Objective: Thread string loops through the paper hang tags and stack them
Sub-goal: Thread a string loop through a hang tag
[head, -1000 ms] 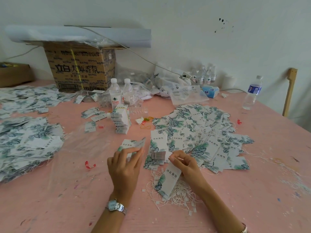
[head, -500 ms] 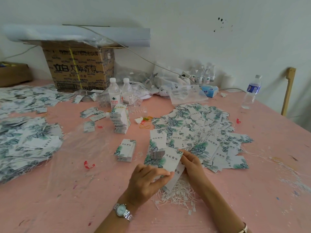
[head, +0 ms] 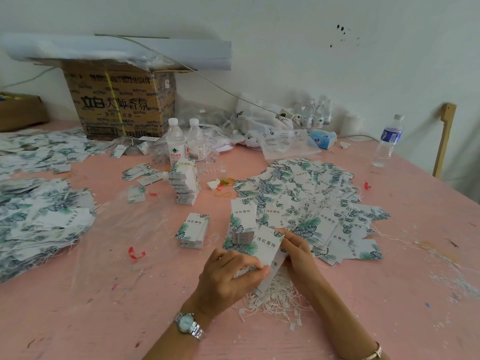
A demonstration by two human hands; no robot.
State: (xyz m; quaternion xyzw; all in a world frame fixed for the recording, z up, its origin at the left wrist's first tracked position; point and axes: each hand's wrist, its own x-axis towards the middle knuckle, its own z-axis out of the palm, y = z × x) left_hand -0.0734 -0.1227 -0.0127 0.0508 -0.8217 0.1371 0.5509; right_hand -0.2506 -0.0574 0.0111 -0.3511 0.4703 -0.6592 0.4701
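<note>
At the bottom centre, one metal wristwatch (head: 187,324) circles the left wrist. Just above it a tangled heap of white string loops (head: 279,301) lies on the pink table (head: 104,320). Over that heap the left hand (head: 230,278) pinches the lower edge of one paper hang tag (head: 266,244), white with a green leaf print and four Chinese characters. The right hand (head: 298,252) pinches its upper right corner. A second tag shows beneath it. Up-left of the hands stands one short stack (head: 193,231), with another stack (head: 241,226) just behind the held tag. Farther up are one taller stack (head: 185,188) and a wide loose spread of tags (head: 311,193). At the back stand two clear plastic bottles (head: 176,141), one red-labelled, and one cardboard box (head: 122,105) printed 立白.
</note>
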